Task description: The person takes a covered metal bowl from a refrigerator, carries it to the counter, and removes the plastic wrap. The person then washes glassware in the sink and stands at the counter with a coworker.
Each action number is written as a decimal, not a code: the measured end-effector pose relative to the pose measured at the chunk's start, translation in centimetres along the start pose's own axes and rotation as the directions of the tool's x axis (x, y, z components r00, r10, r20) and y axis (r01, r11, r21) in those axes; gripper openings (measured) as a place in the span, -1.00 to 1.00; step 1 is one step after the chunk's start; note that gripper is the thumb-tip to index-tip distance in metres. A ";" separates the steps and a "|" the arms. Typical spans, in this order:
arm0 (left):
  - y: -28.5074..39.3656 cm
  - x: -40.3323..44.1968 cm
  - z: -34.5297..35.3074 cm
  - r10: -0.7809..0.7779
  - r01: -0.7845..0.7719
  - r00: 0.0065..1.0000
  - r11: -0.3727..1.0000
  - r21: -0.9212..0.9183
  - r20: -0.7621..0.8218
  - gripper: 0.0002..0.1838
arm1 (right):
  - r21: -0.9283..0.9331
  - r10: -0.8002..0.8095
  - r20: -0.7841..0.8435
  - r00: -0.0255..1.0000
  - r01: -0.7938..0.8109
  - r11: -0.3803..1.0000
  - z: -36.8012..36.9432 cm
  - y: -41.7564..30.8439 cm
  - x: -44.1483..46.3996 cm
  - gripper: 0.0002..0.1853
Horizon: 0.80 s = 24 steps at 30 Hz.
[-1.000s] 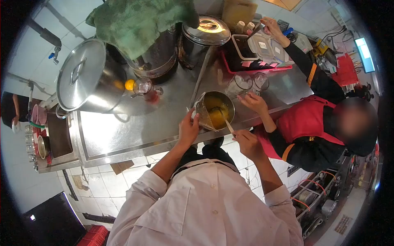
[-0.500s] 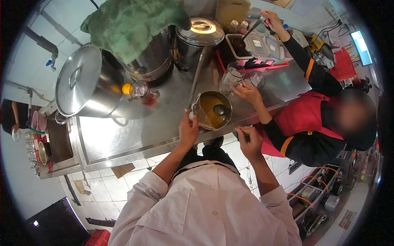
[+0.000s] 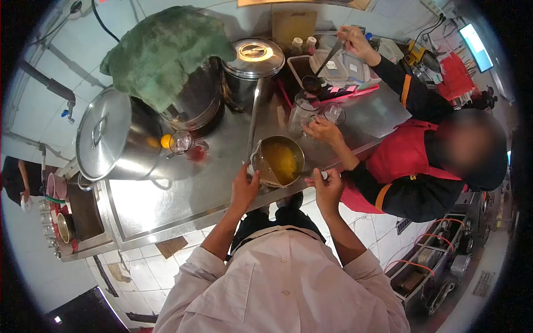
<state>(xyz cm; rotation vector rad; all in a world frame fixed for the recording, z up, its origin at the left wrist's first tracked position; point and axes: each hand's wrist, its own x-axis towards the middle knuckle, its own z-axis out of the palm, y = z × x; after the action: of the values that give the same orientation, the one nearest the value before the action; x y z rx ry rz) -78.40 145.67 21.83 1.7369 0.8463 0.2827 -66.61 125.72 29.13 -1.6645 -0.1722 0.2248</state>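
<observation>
A round metal bowl [image 3: 300, 150] of yellow-orange liquid sits near the counter's front edge, with clear plastic film [image 3: 260, 166] along its left side. The fingers of my left hand [image 3: 243, 187] close on the bowl's left rim, at the film. At the opposite side, my right hand [image 3: 328, 191] is pinched just past the rim. A small pale piece shows at its fingertips; what it belongs to I cannot make out. Farther back, a co-worker's hand [image 3: 323, 132] is at a glass pitcher [image 3: 302, 114], and their other hand [image 3: 358, 44] holds a ladle [image 3: 312, 83] above it.
A large lidded pot [image 3: 105, 133], a cloth-covered pot [image 3: 191, 108] and another lidded pot [image 3: 254, 61] line the back. A glass mug [image 3: 181, 142] stands by an orange fruit [image 3: 166, 141]. A long metal bar [image 3: 255, 114] runs back from the bowl. The co-worker [image 3: 405, 150] stands close on the right.
My right hand has come up to the bowl's right rim. The dark round shape in the liquid no longer shows. The co-worker's ladle has moved from the container to over the pitcher.
</observation>
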 end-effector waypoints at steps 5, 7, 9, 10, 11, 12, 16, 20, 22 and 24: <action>0.3 -0.2 0.1 -0.024 0.026 0.999 0.997 -0.071 0.031 -0.46 | 0.089 0.058 0.016 0.998 -0.059 0.994 0.1 0.1 -0.5 -0.78; 0.8 -0.4 -0.2 -0.020 0.022 0.999 0.998 -0.052 0.036 -0.46 | 0.139 0.092 0.016 0.996 -0.094 0.986 0.1 0.1 -0.6 -0.78; 1.0 -0.3 -0.3 -0.015 0.016 0.999 0.999 -0.036 0.038 -0.46 | 0.222 0.133 0.002 0.991 -0.130 0.966 0.1 -0.1 -0.5 -0.76; 1.0 -0.3 -0.3 -0.034 0.036 0.998 0.998 -0.042 0.048 -0.46 | 0.222 0.134 0.002 0.991 -0.131 0.966 0.2 -0.3 -0.5 -0.76; 1.0 -0.2 -0.3 -0.052 0.055 0.997 0.997 -0.049 0.059 -0.46 | 0.227 0.140 -0.004 0.990 -0.135 0.965 0.1 -0.5 -0.4 -0.75; 0.9 -0.2 -0.2 -0.053 0.056 0.997 0.997 -0.049 0.059 -0.46 | 0.231 0.146 -0.010 0.989 -0.139 0.963 0.2 -0.9 -0.3 -0.75; 0.7 -0.2 0.0 -0.043 0.046 0.999 0.989 -0.141 0.020 -0.50 | 0.229 0.139 -0.012 0.990 -0.132 0.964 0.2 -2.2 -0.1 -0.74; 0.4 -0.1 0.0 -0.059 0.062 0.998 0.994 -0.093 0.035 -0.47 | 0.246 0.132 -0.026 0.991 -0.122 0.962 -0.1 -2.8 0.3 -0.75; -0.1 0.1 0.0 -0.052 0.053 0.998 0.997 -0.049 0.031 -0.48 | 0.249 0.137 -0.034 0.990 -0.124 0.961 -0.3 -3.5 0.5 -0.77; -0.5 0.3 0.2 -0.043 0.043 0.999 0.999 -0.006 0.031 -0.48 | 0.227 0.135 -0.028 0.990 -0.126 0.966 -0.6 -4.3 0.7 -0.76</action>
<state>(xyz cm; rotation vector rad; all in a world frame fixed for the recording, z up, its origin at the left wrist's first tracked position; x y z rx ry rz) -78.33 145.78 21.23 1.7107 0.8577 0.2291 -65.65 125.76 33.39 -1.4550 -0.0033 0.2966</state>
